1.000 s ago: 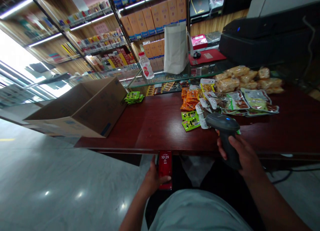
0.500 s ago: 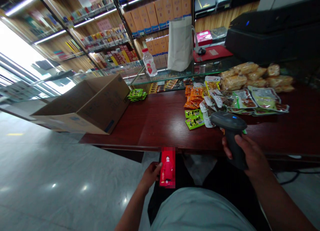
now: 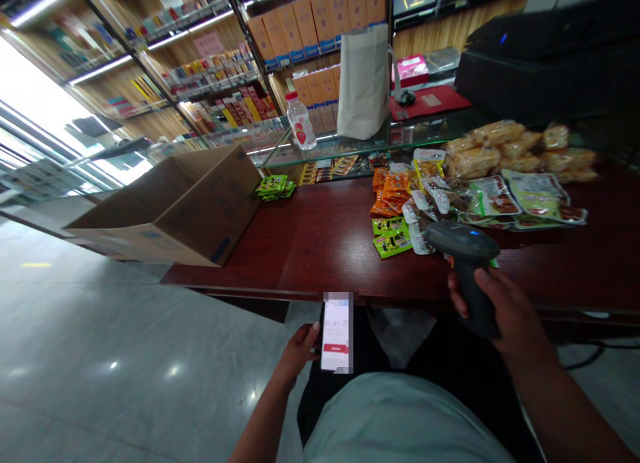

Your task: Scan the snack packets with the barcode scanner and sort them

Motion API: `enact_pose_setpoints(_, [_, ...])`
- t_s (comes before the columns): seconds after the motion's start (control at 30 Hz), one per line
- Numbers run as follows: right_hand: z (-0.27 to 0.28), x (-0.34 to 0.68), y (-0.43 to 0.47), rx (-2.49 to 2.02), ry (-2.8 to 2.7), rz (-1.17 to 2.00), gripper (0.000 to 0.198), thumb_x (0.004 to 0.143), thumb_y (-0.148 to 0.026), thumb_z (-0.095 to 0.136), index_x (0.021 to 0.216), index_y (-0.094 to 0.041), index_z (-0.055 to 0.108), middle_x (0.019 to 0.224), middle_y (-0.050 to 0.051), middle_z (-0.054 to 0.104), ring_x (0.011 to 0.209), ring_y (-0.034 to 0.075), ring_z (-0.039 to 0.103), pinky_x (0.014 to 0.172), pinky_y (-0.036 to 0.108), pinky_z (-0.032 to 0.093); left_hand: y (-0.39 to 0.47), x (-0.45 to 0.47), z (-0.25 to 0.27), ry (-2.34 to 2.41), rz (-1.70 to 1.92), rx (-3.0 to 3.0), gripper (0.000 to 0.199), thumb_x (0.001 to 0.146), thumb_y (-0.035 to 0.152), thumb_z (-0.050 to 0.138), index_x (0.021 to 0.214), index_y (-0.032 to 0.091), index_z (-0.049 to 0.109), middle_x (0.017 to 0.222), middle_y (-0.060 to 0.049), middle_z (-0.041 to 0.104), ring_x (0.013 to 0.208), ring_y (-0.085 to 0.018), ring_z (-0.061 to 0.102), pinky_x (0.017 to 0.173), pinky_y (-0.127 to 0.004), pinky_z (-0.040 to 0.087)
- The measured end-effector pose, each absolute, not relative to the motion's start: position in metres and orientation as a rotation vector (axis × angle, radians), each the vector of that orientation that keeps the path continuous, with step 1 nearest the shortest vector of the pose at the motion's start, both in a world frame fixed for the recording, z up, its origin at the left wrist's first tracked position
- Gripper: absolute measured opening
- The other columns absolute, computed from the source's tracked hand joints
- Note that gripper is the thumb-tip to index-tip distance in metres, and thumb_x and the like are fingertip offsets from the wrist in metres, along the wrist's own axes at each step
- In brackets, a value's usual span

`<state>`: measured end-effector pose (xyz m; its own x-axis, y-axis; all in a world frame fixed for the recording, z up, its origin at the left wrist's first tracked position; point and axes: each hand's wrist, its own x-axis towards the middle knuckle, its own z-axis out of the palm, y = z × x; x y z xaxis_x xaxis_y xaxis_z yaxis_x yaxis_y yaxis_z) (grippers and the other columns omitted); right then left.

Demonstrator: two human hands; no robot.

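Note:
My left hand (image 3: 302,348) grips a smartphone (image 3: 336,336) by its left edge, below the counter's front edge and above my lap. Its screen is lit white with a red bar, and parts of it are blurred out. In my right hand (image 3: 505,309) is a dark grey barcode scanner (image 3: 463,246), held by its handle over the counter with a blue light on top. Just beyond the scanner's head lie green snack packets (image 3: 391,237), orange packets (image 3: 393,191) and silver-edged clear packets (image 3: 425,213).
On the dark red counter (image 3: 320,243) stand an open cardboard box (image 3: 200,209) at left, wrapped bread rolls (image 3: 500,149) and flat food pouches (image 3: 535,196) at right. A bottle (image 3: 301,123) and a white bag (image 3: 364,83) rest on the glass case behind.
The phone screen has switched from a red picture with a figure to a white page with a red bar. Both hands keep nearly the same places.

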<state>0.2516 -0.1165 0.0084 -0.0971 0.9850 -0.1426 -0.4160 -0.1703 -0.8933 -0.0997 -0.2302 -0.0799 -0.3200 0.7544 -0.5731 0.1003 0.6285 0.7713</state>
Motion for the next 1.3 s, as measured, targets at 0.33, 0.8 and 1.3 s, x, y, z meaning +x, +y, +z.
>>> enact_pose_setpoints(0.33, [0.009,0.251,-0.118,-0.950,-0.858,1.535,0.034,0.082,-0.045,0.073,0.106,-0.020,0.072,0.077,0.004,0.071,0.047,0.012,0.056,0.040,0.021,0.044,-0.234,-0.101,-0.083,1.781,0.803,0.658,0.062,0.069,0.072,0.066,0.097,0.017,0.064,0.091,-0.008,0.071,0.088,-0.023,0.064,0.074,-0.034,0.051])
enact_pose_setpoints(0.8, [0.011,0.250,-0.118,-0.928,-0.857,1.525,0.035,0.084,-0.043,0.072,0.109,-0.019,0.072,0.079,0.004,0.069,0.048,0.012,0.055,0.040,0.021,0.044,-0.239,-0.104,-0.087,1.741,0.792,0.640,0.059,0.068,0.072,0.068,0.091,0.018,0.065,0.090,-0.008,0.071,0.089,-0.023,0.064,0.072,-0.032,0.049])
enact_pose_setpoints(1.3, [0.007,0.251,-0.117,-0.935,-0.858,1.511,0.032,0.082,-0.043,0.074,0.104,-0.021,0.073,0.078,0.003,0.070,0.047,0.012,0.056,0.039,0.022,0.045,-0.240,-0.102,-0.088,1.710,0.830,0.581,0.054,0.065,0.068,0.073,0.083,0.018,0.067,0.084,-0.006,0.071,0.082,-0.019,0.063,0.071,-0.029,0.046])
